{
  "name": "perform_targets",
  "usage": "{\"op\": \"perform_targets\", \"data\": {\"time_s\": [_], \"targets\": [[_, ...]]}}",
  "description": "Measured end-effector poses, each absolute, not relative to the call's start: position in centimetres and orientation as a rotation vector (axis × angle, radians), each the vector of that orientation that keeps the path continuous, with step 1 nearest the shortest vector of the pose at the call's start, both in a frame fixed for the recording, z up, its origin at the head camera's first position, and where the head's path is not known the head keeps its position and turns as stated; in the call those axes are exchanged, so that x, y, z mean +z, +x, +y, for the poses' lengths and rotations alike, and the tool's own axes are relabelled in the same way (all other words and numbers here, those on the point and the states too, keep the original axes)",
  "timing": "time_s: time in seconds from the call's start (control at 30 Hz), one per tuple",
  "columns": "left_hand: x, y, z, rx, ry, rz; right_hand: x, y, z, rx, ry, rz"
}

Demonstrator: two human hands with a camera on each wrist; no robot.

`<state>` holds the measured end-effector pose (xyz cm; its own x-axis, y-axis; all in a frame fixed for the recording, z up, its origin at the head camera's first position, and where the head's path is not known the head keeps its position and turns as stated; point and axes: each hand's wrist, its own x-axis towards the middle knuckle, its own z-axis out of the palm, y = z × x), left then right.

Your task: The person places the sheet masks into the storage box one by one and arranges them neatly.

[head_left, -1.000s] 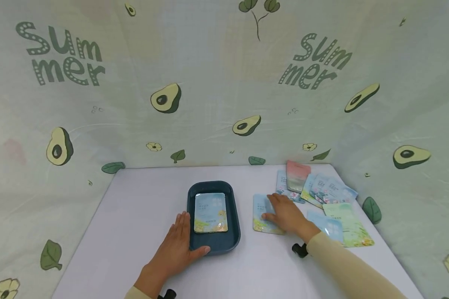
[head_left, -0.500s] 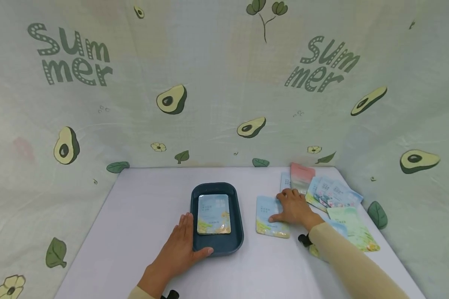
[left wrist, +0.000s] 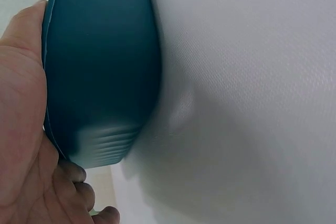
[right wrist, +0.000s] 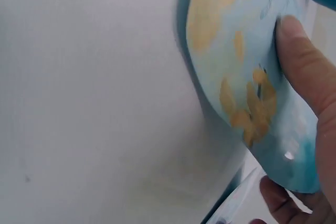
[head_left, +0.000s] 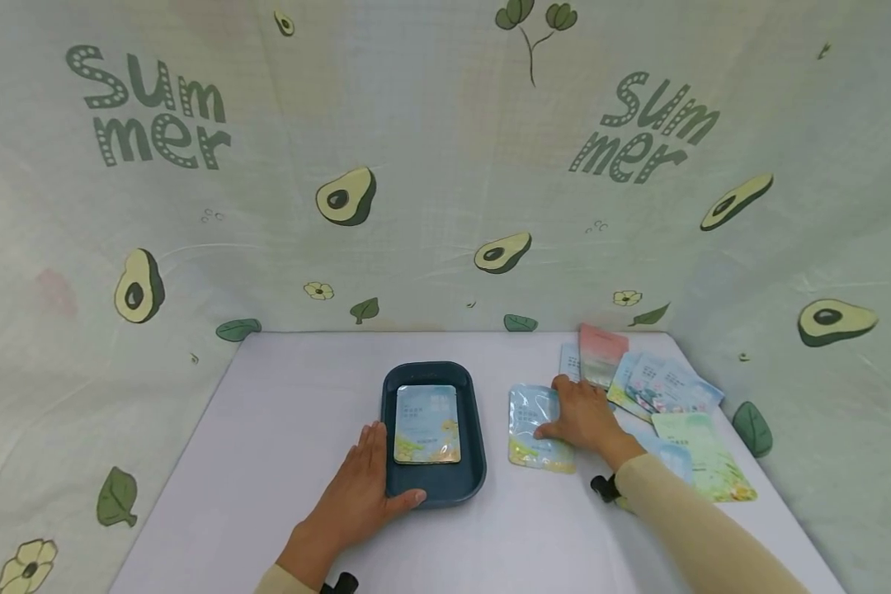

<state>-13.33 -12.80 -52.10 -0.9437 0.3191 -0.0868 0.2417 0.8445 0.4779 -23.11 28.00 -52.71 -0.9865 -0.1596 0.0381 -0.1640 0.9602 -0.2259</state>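
In the head view, a dark blue tray (head_left: 438, 488) lies on the white table with a light blue sachet (head_left: 426, 422) flat inside it. My left hand (head_left: 356, 495) rests along its left side, fingers extended, thumb over the near left rim. The tray's outer wall (left wrist: 105, 61) fills much of the left wrist view. To the right, my right hand (head_left: 585, 417) grips the right edge of another light blue sachet (head_left: 530, 421). In the right wrist view, the thumb (right wrist: 302, 56) lies on that sachet's printed face and fingertips show at its edge; the sachet is bowed.
At the far right, several blue sachets (head_left: 671, 384) overlap beside a pink one (head_left: 601, 351). A green sachet (head_left: 701, 454) lies nearer, with another blue sachet (head_left: 671, 458) partly under the right forearm. A patterned cloth (head_left: 416, 124) hangs behind the table.
My right hand has shifted from over the sachet to its right edge, where it now grips it, and the sachet's surface has bent. The left hand keeps its place at the tray.
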Motion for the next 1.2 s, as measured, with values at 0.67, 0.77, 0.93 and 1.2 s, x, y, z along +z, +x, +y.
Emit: {"op": "perform_targets", "data": {"time_s": [0.67, 0.77, 0.93, 1.2], "targets": [[-52.0, -13.3, -12.9, 0.738, 0.408, 2.858, -51.3, -22.8, 25.6, 0.838, 0.243, -2.855], [-52.1, -13.3, -12.8, 0.744, 0.406, 2.85, -51.4, -23.2, 26.0, 0.93, 0.182, -2.918], [-52.1, -13.2, -12.6, 0.72, 0.398, 2.847, -51.3, -23.4, 26.5, 1.073, 0.113, -2.95], [-51.8, -13.3, -12.4, 0.713, 0.403, 2.85, -50.9, -23.9, 26.5, 1.231, 0.017, -2.912]]}}
